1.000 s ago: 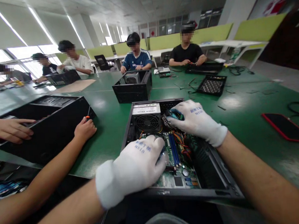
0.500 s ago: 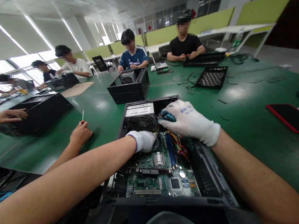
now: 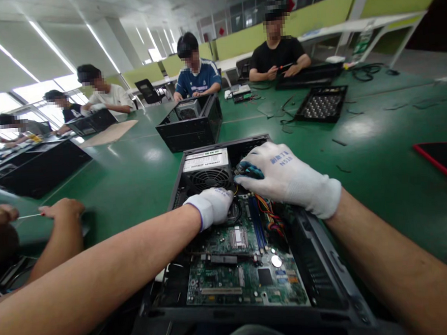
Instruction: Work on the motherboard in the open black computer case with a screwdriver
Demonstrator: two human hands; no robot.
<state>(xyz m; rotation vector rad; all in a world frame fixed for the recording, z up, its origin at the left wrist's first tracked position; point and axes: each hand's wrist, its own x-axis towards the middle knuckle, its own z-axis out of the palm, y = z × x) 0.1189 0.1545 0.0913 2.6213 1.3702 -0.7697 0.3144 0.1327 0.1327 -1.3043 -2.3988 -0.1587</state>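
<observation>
An opened computer case (image 3: 342, 286) lies in front of me, with a green motherboard (image 3: 220, 290) inside. A power supply (image 3: 207, 163) with a white label and a fan grille fills its far left corner. My left hand (image 3: 216, 206), in a white glove, is closed just below the fan, over the round cooler (image 3: 235, 211) and near a thin yellow wire. To the right of the power supply, my right hand (image 3: 285, 176), gloved too, has its blue-coated fingers curled and closed; what they hold is hidden. Coloured cables (image 3: 269, 213) run beneath it, beside the blue memory slots (image 3: 255, 221).
At left, a co-worker's hands (image 3: 63, 209) hold a screwdriver (image 3: 30, 216). Other cases stand on the green table (image 3: 132, 179), one black case (image 3: 190, 124) straight ahead. A red-edged black object (image 3: 443, 162) lies at right. Several people work across the table.
My hands stay at nearly the same spots in the case. The co-worker at left has drawn both hands nearer and now holds the screwdriver level. The view has shifted slightly.
</observation>
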